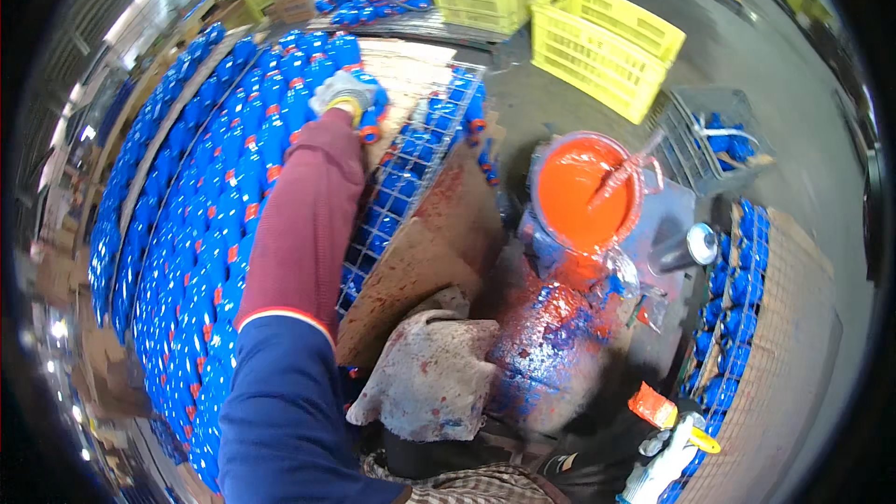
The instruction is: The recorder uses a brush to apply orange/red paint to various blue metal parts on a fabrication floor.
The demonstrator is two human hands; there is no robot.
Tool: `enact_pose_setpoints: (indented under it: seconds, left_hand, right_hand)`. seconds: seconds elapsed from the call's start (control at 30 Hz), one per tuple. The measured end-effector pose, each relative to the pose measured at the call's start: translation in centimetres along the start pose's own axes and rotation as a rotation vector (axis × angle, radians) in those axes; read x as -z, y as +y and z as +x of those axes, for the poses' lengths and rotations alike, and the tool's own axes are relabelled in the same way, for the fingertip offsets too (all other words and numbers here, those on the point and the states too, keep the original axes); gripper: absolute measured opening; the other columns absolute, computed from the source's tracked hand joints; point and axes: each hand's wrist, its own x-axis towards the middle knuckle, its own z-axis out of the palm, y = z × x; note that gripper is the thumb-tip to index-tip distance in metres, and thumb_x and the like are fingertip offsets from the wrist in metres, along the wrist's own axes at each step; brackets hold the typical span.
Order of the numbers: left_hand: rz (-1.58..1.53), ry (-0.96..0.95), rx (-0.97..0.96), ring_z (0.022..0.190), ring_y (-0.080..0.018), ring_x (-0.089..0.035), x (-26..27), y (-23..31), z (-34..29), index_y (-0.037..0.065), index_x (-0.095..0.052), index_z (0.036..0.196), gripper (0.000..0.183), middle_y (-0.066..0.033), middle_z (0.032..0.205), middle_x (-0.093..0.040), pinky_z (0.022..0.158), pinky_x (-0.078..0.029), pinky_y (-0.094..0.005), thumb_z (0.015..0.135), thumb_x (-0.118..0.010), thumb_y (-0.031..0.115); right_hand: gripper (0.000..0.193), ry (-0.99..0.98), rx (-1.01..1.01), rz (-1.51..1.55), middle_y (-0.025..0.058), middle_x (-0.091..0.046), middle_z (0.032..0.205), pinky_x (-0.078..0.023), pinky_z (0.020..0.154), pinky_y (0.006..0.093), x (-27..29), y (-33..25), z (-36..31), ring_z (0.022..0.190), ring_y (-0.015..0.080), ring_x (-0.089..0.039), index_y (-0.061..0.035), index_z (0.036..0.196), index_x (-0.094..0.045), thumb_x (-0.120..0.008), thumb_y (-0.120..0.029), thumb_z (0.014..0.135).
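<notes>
My left hand (pixel 341 92), in a grey-white glove, reaches to the far end of a wide stack of blue bottle-shaped pieces (pixel 224 215) with orange-red ends. Its fingers curl over a blue piece (pixel 376 105) at the stack's right edge, partly hidden by the glove. Low on the right, my gloved right hand (pixel 665 453) grips a paintbrush (pixel 657 408) with a yellow handle and orange-coated bristles. A bucket of orange paint (pixel 583 191) stands between and beyond the hands, with a paint-smeared stick (pixel 627 171) leaning in it.
A wire-mesh panel (pixel 401 187) and stained cardboard (pixel 434 243) edge the stack. A stained rag (pixel 429 375) lies near my lap. Right of the bucket stand a spray can (pixel 686 250) and a grey crate (pixel 691 145). Beyond is a yellow crate (pixel 602 56); more blue pieces (pixel 737 317) sit in mesh at right.
</notes>
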Motion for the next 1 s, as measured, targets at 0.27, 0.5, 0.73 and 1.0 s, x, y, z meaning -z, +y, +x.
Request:
enact_pose_setpoints:
  seconds: [0.27, 0.5, 0.73, 1.0]
  left_hand:
    - [-0.601, -0.492, -0.674, 0.084, -0.0186, -0.062, -6.6, -10.5, 19.9, 0.007, -0.068, 0.099, 0.029, -0.0068, 0.087, -0.065, 0.074, -0.05, -0.0321, 0.088, -0.058, 0.032]
    - [-0.737, -0.79, -1.13, 0.087, -0.0219, -0.062, -17.7, 21.6, -1.4, 0.006, -0.067, 0.102, 0.031, -0.0091, 0.092, -0.065, 0.077, -0.049, -0.0348, 0.089, -0.058, 0.033]
    - [-0.931, -0.735, -1.204, 0.091, -0.0257, -0.061, -17.4, 22.2, -14.0, 0.004, -0.065, 0.104, 0.034, -0.0118, 0.098, -0.064, 0.079, -0.049, -0.038, 0.09, -0.058, 0.034]
    - [-1.063, -0.587, -1.136, 0.096, -0.0301, -0.061, -14.1, 10.7, -25.1, 0.002, -0.063, 0.107, 0.037, -0.0149, 0.104, -0.063, 0.082, -0.048, -0.0416, 0.091, -0.059, 0.035]
  right_hand:
    - [0.024, 0.198, -0.045, 0.578, 0.0006, -0.053, 0.076, -0.037, 0.045, 0.0213, 3.0, 0.2, 1.1, 0.052, 0.0066, -0.044, -0.0011, 0.113, -0.054, -0.056, -0.016, 0.094]
    - [0.023, 0.589, -0.103, 0.475, 0.0057, -0.065, 0.075, -0.047, 0.056, 0.0224, 14.4, 6.4, -0.7, 0.059, 0.0082, -0.057, -0.0027, 0.116, -0.058, -0.057, -0.009, 0.094]
    - [0.028, 0.624, -0.255, -0.89, 0.0137, -0.066, 0.101, -0.051, 0.07, 0.0474, 32.8, 28.3, -9.2, 0.085, 0.0358, -0.065, -0.0171, 0.116, -0.057, -0.05, -0.026, 0.09]
    - [0.029, 0.161, -0.374, -1.359, 0.0132, -0.062, 0.1, -0.052, 0.071, 0.0461, 42.6, 38.6, -13.8, 0.083, 0.0319, -0.065, -0.0232, 0.117, -0.055, -0.055, -0.03, 0.089]
